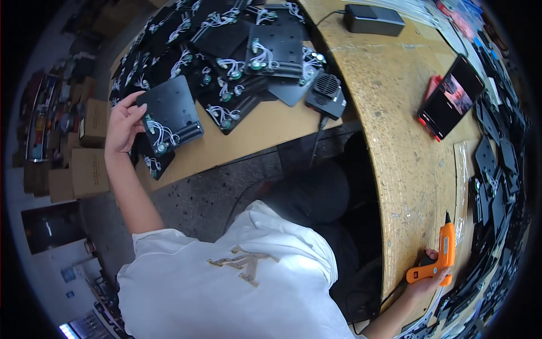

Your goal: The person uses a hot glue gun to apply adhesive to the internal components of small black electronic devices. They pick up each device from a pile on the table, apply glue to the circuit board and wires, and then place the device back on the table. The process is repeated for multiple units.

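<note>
My left hand (125, 121) grips the edge of a flat black plate (172, 107), thumb on top. White wires and a small round green part sit along the plate's lower left side, and a dark cylinder runs along its lower edge. Many similar black plates with white wires (226, 113) lie heaped behind and beside it on the cardboard-covered table. Over the wooden table at the right, my right hand (430, 279) is wrapped around the handle of an orange glue gun (446, 251), its dark nozzle pointing away from me.
A phone (451, 97) leans on a red stand on the wooden table (395, 169). At the far end lies a black power adapter (374, 20). A black vented device (326, 97) stands at the cardboard's right corner. More black plates (497, 181) crowd the right edge. Cardboard boxes (89, 172) stand at left.
</note>
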A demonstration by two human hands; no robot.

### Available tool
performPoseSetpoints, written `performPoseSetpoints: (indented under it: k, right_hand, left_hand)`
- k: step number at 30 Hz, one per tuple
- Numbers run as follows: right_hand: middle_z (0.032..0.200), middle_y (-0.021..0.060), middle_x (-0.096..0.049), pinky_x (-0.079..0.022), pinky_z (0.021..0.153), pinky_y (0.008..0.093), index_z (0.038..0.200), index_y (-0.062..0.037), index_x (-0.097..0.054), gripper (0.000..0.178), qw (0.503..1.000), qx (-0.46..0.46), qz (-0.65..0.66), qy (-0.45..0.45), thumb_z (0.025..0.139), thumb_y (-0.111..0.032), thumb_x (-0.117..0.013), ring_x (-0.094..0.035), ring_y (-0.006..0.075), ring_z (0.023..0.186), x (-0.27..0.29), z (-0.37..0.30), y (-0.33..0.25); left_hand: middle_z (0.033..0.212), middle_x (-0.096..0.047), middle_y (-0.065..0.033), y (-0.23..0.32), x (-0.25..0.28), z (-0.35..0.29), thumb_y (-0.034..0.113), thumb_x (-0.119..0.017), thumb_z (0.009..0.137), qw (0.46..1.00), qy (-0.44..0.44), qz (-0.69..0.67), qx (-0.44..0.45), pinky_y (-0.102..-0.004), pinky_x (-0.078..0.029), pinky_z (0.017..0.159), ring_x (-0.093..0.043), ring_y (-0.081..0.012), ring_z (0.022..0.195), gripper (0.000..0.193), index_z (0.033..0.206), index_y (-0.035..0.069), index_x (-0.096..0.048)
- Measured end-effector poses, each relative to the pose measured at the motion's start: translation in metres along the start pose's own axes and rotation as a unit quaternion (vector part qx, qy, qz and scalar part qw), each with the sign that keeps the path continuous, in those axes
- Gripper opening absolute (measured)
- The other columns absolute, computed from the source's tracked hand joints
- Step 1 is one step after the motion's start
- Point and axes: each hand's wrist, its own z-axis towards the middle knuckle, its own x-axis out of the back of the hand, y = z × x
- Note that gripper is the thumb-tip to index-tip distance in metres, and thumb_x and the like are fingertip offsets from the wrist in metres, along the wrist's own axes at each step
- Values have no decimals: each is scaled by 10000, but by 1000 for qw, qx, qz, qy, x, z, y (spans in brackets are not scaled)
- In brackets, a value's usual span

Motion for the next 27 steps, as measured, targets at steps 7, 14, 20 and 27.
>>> performPoseSetpoints:
  k: [7, 14, 20, 27]
  right_hand:
    - [875, 110, -522, -449, 886, 431, 1030, 25, -524, 522, 1000, -7, 19, 19, 978, -458, -332, -562, 259, 872, -4, 3, -4]
    - [861, 97, -507, -452, 865, 425, 1005, 12, -516, 499, 999, -10, 32, 0, 980, -453, -337, -549, 249, 866, -10, 5, -5]
    - [856, 114, -541, -464, 798, 387, 1004, 20, -520, 531, 1000, 0, 12, 13, 963, -486, -364, -567, 245, 840, -8, 1, -4]
    - [894, 174, -658, -478, 806, 381, 1119, 55, -560, 610, 997, -55, 37, 36, 918, -508, -444, -644, 272, 867, -9, -5, -5]
  left_hand:
    - [1031, -600, -157, -21, 64, 72, -9, -516, 921, 928, 178, -289, -155, -363, -557, 839, -632, -247, 957, 253, 1166, -62, -480]
    - [1287, -375, -296, -3, 96, 231, -108, -375, 914, 890, 206, -391, -115, -520, -449, 1011, -434, -439, 1219, 361, 1262, -155, -289]
    - [1149, -476, -295, 14, 59, 285, -156, -464, 836, 901, 338, -246, -117, -464, -560, 877, -584, -407, 1000, 257, 1074, -222, -394]
    - [1153, -626, -196, 64, 33, 221, 360, -699, 799, 753, 408, 433, -282, -348, -486, 890, -615, -270, 1063, 526, 1197, 37, -584]
